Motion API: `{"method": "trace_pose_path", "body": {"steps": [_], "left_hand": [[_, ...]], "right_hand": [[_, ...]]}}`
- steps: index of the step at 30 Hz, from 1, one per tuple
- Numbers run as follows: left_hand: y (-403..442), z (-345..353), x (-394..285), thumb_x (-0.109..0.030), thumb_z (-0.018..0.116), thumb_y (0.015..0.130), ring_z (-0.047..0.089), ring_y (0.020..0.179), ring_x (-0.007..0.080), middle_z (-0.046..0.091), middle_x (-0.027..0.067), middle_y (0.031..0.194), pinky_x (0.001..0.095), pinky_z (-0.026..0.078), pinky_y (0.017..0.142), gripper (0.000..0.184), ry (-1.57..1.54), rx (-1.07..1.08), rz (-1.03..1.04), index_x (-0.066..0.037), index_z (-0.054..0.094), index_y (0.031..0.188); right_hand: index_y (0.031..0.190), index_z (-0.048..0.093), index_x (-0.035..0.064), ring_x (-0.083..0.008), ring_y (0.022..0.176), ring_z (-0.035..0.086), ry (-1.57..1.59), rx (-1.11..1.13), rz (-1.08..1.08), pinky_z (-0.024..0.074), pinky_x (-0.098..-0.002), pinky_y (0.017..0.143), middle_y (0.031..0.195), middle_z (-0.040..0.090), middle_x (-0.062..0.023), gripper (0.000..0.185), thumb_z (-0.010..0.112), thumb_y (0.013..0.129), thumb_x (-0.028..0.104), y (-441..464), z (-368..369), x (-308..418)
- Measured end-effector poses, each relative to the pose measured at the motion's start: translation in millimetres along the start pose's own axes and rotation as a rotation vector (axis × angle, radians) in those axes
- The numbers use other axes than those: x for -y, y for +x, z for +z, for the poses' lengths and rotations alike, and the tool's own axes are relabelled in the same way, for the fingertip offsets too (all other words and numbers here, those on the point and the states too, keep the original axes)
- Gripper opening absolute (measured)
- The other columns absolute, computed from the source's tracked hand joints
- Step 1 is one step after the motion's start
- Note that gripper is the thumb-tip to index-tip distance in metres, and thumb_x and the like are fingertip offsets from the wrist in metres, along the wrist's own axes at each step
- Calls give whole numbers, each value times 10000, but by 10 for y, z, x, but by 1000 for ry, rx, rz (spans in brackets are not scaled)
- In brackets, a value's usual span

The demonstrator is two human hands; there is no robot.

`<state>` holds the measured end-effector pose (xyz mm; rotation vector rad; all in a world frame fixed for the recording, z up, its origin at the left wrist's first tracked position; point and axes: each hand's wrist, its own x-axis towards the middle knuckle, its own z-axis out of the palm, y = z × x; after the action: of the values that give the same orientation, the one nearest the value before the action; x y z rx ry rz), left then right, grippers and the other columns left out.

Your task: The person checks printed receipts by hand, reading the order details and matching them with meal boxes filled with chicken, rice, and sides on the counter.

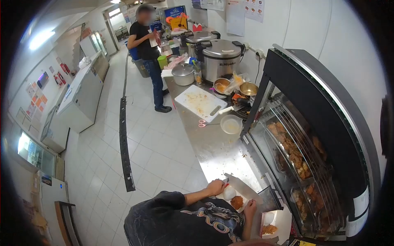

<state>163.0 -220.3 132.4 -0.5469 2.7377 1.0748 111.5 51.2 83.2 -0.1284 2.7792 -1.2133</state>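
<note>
My left hand [216,187] is closed on the far left edge of an open white takeout box [242,186]; a small red item shows beside its fingertips. Inside the box are a mound of white rice [229,193] and a browned fried piece [237,202]. On the near right side, my right hand [250,207] pinches the same box's edge. Just right of that hand stands a second open box [282,223] with rice and fried food [269,229].
A glass food warmer [324,102] with fried chicken [289,147] stands right. Up the counter are a bowl [231,124], scissors [202,123], knife [230,109], cutting board [199,102], pot [183,74] and large cooker [221,61]. Another person [147,49] stands beyond, holding something. Freezers [80,102] line the left.
</note>
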Motion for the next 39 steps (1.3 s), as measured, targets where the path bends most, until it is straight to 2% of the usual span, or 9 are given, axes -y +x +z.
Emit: {"method": "trace_pose_path", "body": {"steps": [6, 10, 15, 18, 22, 27, 30, 36, 39], "left_hand": [[6, 219, 63, -328, 529, 930, 663, 809, 439, 683, 253, 896, 517, 545, 755, 358, 20, -5, -90, -25, 709, 872], [-62, 262, -73, -401, 509, 965, 656, 703, 440, 650, 255, 703, 521, 514, 671, 483, -22, -73, 174, -2, 721, 796], [-192, 305, -345, -336, 469, 995, 655, 719, 457, 663, 255, 777, 540, 521, 669, 422, 380, -115, 168, -16, 714, 868], [-224, 427, -244, -388, 486, 975, 658, 709, 464, 666, 258, 759, 534, 517, 657, 506, 389, -185, 229, 6, 682, 724], [-87, 495, 13, -267, 506, 955, 659, 749, 450, 677, 263, 811, 539, 511, 666, 351, 279, 14, 205, 3, 701, 845], [11, 448, 306, -418, 497, 1011, 594, 659, 129, 682, 69, 724, 328, 477, 579, 547, -225, 221, 87, 82, 696, 917], [97, 774, 603, -350, 502, 1019, 570, 611, 135, 659, 32, 706, 324, 452, 532, 468, -497, 122, 187, 71, 698, 959], [-147, 674, 227, -343, 512, 1033, 602, 686, 136, 688, 56, 833, 295, 485, 595, 411, -643, 354, -64, 26, 679, 968], [-297, 858, 74, -345, 519, 1032, 603, 710, 131, 690, 66, 902, 284, 480, 595, 397, -699, 355, -92, 24, 664, 1015]], "right_hand": [[1121, 604, -45, -447, 934, 629, 83, 23, -18, 497, -464, 790, 981, 645, -278, 298, 502, 974, 193, -22, -67, 83], [1084, 599, 23, -460, 890, 626, -9, 22, 30, 501, -525, 768, 942, 654, -264, 254, 525, 965, 235, 17, -181, -13], [1093, 617, 39, -451, 889, 635, 64, -46, 83, 505, -530, 782, 951, 666, -254, 249, 525, 956, 226, -30, -165, -146], [1115, 623, 50, -436, 910, 639, 76, -51, 55, 504, -528, 806, 977, 674, -236, 261, 524, 954, 230, -45, -163, -142], [1142, 624, 59, -415, 961, 638, 100, -1, 57, 498, -525, 851, 1018, 678, -218, 293, 501, 965, 258, -51, -229, -195], [1295, 577, 83, -423, 1054, 604, 72, 128, 81, 485, -500, 907, 1099, 631, -262, 428, 518, 966, 349, -201, -333, -171], [1310, 566, 102, -409, 1050, 602, -168, 113, -254, 497, -488, 881, 1141, 621, -218, 425, 563, 896, 196, -80, 51, -586], [1410, 486, 126, -367, 1022, 606, 112, 96, -5, 497, -450, 867, 1132, 607, -193, 548, 551, 869, 64, -368, -532, -178], [1450, 451, 135, -311, 975, 576, 173, -85, -121, 487, -399, 866, 1187, 572, -171, 561, 566, 902, 106, -553, -525, -311]]}}
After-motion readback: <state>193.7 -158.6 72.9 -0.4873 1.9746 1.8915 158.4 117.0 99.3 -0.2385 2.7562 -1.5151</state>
